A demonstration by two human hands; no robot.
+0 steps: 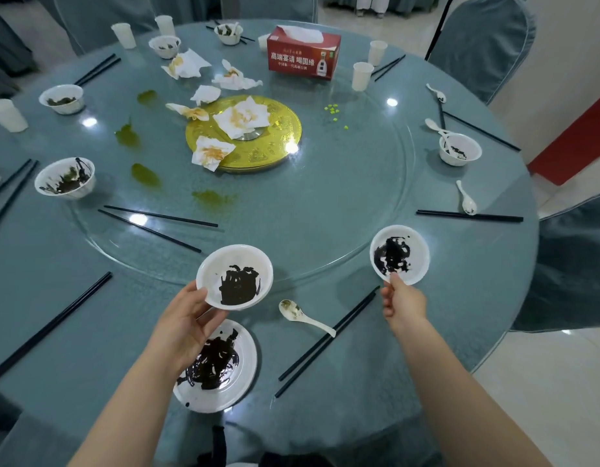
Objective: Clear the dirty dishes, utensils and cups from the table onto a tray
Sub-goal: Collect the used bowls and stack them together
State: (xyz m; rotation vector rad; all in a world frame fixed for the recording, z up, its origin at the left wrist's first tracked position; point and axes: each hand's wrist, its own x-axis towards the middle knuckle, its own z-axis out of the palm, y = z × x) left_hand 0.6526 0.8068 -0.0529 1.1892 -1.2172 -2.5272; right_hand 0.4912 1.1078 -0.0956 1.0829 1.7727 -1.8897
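1. Collecting is under way: the left hand (187, 318) grips a sauce-smeared dish (234, 277) by its near rim, fingers curled beneath it.
2. The right hand (403, 303) pinches a second smeared dish (400, 254) at its near edge, lifted off the worktop (325, 214).
3. Just nearer than the left dish, a dirty plate (221, 365) lies flat.
4. No tray shows; likely next, stack the dishes.
5. Far beyond the left dish, a red tissue box (303, 53) carries Chinese print, seemingly "高端宴请 喝国缘".
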